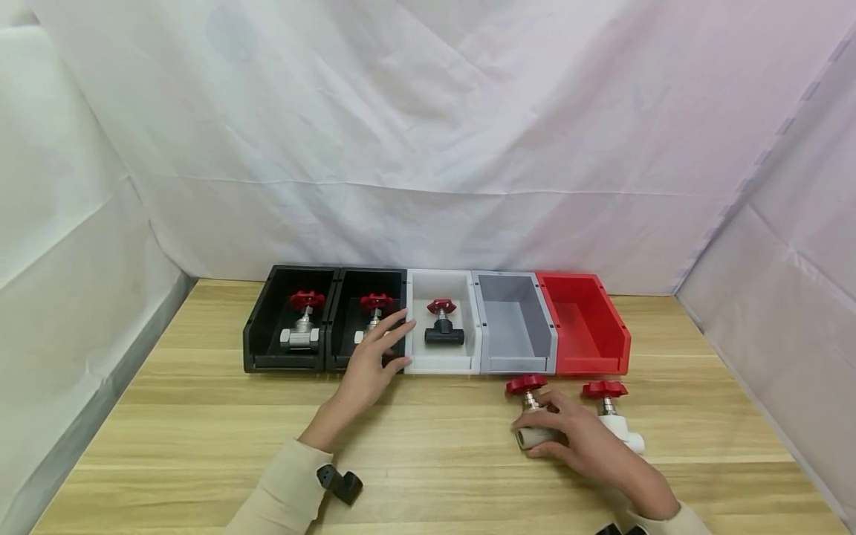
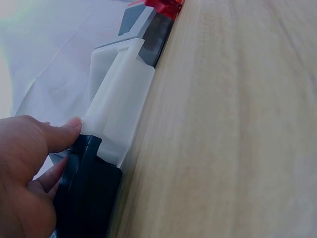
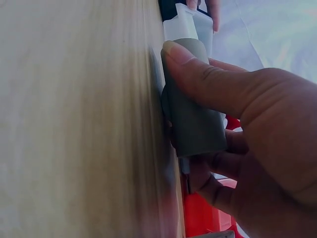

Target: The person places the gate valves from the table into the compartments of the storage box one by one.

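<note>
My right hand (image 1: 575, 435) grips a grey-bodied valve (image 1: 535, 437) with a red handwheel, in front of the grey and red bins. In the right wrist view the thumb lies along the valve's grey pipe body (image 3: 195, 114), fingers on its far side. My left hand (image 1: 371, 364) reaches over the front of the second black bin (image 1: 341, 360), fingers spread. The left wrist view shows its thumb at the corner where that bin meets the white bin (image 2: 121, 94). A white valve (image 1: 615, 425) with a red handwheel stands just beyond my right hand, partly hidden by it.
The bins stand side by side at the table's back. Metal valves lie in the first black bin (image 1: 250, 357) and the second. A dark-bodied valve (image 1: 443, 332) lies in the white bin. The grey bin (image 1: 515, 319) and red bin (image 1: 578, 327) show bare floors. White cloth (image 1: 428, 148) hangs behind.
</note>
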Demonstrator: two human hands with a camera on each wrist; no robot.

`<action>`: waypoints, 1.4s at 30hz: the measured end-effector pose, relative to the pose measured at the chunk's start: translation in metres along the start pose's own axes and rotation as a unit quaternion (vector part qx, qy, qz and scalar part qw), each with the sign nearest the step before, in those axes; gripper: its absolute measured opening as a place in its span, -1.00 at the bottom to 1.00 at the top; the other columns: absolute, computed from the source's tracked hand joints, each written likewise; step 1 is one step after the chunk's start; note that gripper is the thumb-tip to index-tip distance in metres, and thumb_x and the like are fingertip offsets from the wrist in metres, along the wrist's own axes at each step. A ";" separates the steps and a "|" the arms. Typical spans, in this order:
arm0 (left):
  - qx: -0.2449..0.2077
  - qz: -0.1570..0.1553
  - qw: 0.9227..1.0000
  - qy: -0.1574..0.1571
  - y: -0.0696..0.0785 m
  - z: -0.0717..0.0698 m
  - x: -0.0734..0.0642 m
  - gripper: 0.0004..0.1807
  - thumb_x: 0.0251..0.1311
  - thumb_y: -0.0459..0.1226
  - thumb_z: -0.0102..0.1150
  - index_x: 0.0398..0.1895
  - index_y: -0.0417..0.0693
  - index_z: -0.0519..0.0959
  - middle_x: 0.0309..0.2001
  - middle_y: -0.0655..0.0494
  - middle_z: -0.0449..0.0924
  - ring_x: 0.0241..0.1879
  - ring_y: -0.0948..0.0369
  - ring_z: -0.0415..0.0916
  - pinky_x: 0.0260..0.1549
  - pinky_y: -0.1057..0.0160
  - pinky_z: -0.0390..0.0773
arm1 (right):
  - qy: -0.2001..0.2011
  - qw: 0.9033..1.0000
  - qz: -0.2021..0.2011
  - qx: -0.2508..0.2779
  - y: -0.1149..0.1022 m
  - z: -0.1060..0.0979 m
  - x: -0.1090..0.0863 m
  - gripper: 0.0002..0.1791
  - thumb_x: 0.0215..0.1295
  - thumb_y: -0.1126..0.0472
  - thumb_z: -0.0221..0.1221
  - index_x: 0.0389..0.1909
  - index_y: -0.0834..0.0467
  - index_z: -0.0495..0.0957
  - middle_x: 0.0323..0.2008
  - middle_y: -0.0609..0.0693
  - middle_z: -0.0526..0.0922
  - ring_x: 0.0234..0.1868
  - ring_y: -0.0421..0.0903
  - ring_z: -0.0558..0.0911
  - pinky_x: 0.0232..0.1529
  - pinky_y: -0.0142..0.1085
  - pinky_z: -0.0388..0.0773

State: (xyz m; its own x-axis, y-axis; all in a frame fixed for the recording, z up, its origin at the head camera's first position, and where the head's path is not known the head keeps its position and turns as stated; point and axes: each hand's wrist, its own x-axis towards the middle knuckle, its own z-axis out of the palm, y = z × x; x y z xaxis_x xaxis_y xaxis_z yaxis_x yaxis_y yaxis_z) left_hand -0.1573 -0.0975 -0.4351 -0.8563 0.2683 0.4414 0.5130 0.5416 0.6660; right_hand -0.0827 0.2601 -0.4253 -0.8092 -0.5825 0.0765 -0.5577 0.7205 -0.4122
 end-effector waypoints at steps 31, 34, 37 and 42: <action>-0.005 0.001 1.000 0.000 0.001 0.000 0.001 -0.30 0.08 -0.42 0.34 0.33 0.10 0.41 0.39 0.11 0.23 0.07 0.16 0.43 -0.21 0.20 0.54 | 0.038 0.999 -0.018 0.020 -0.003 -0.008 -0.001 -0.52 0.09 -0.16 0.30 0.09 -0.30 0.55 0.08 -0.10 0.44 0.03 -0.13 0.42 -0.20 -0.30 0.58; -0.007 0.000 1.000 -0.002 0.001 0.000 0.000 -0.31 0.09 -0.41 0.33 0.33 0.10 0.41 0.39 0.11 0.22 0.14 0.16 0.38 -0.20 0.20 0.54 | 0.053 0.998 -0.037 0.010 -0.003 -0.008 0.000 -0.51 0.06 -0.11 0.34 0.08 -0.29 0.56 0.07 -0.09 0.45 0.03 -0.14 0.42 -0.20 -0.30 0.58; -0.006 0.000 1.000 -0.001 0.001 0.001 -0.001 -0.31 0.10 -0.40 0.33 0.33 0.11 0.40 0.39 0.12 0.22 0.19 0.16 0.35 -0.20 0.20 0.53 | 0.068 0.996 -0.053 0.005 -0.003 -0.008 0.002 -0.49 0.03 -0.05 0.39 0.08 -0.29 0.56 0.06 -0.09 0.45 0.01 -0.16 0.42 -0.22 -0.31 0.59; -0.004 0.001 1.000 0.001 0.001 0.000 0.000 -0.31 0.09 -0.41 0.33 0.33 0.11 0.40 0.39 0.12 0.22 0.22 0.16 0.32 -0.22 0.21 0.53 | 0.078 0.995 -0.067 0.004 -0.003 -0.006 0.005 -0.47 0.02 -0.02 0.41 0.08 -0.29 0.56 0.04 -0.12 0.45 -0.01 -0.17 0.43 -0.21 -0.32 0.58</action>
State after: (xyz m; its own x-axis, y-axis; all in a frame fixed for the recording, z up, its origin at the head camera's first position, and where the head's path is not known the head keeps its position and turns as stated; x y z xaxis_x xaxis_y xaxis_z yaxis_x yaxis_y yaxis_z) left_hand -0.1566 -0.0974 -0.4342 -0.8552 0.2684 0.4435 0.5152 0.5339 0.6704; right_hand -0.0861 0.2577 -0.4181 -0.7475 -0.6064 0.2712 -0.6609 0.6378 -0.3954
